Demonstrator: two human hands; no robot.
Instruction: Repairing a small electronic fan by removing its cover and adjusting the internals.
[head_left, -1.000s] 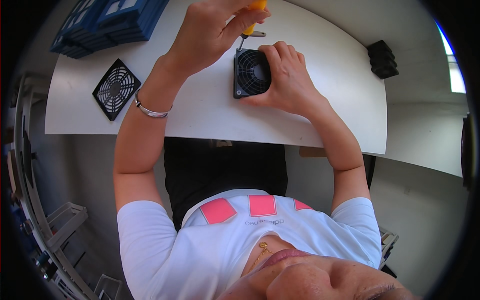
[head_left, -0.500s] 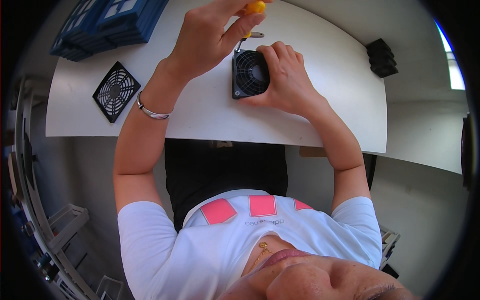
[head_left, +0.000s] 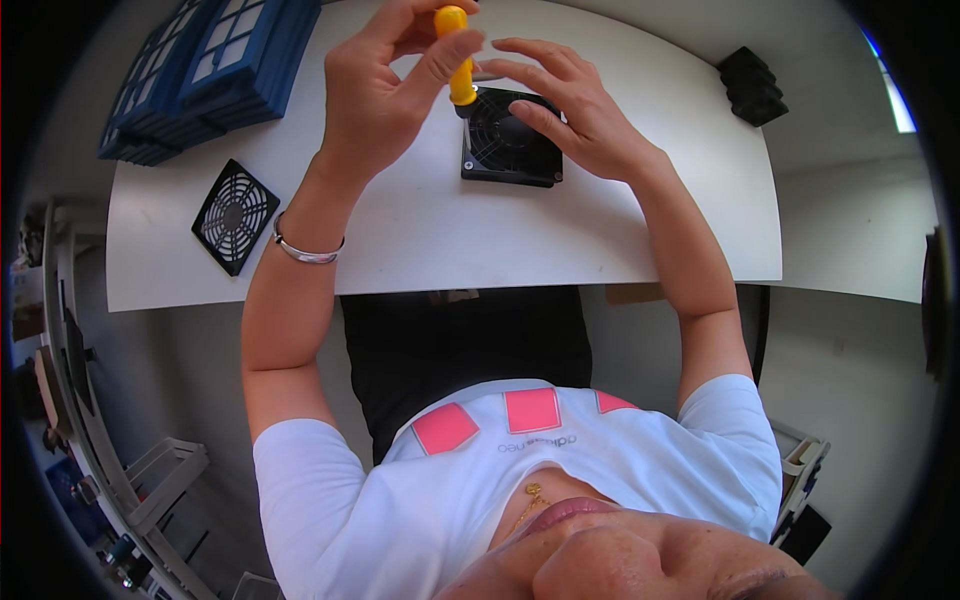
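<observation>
Head view: a white table (head_left: 420, 240) spans the upper half, its edges bowed by the lens. At its far left stand blue containers (head_left: 262, 75) with pale panels, running off the top. Nearer the front on that side, by the left forearm, lies a loose black grille (head_left: 235, 215), a slatted square turned cornerwise. Dark stacked pieces (head_left: 752, 85) sit at the right edge, well apart from both hands. A pale rack (head_left: 170, 480) rises on the left beyond the table, its contents too small and dim to name.

A small grey piece (head_left: 487, 76) shows only in part behind the fingers and the handle. The left hand (head_left: 375, 95) pinches a yellow screwdriver (head_left: 460, 85) between thumb and fingers; its upper fingers reach the top border, and some are out of sight behind the handle. The handle hides the shaft and one corner of the fan, so whether the tip meets a screw cannot be told.

The black fan (head_left: 508, 145) lies on the table between the hands, nearer the far side, under the screwdriver. It has a square frame, a round ribbed face and a bright screw at its near left corner. The right hand (head_left: 595, 110) is spread, thumb over the fan's face, fingers reaching toward the screwdriver; contact with the frame is unclear.
</observation>
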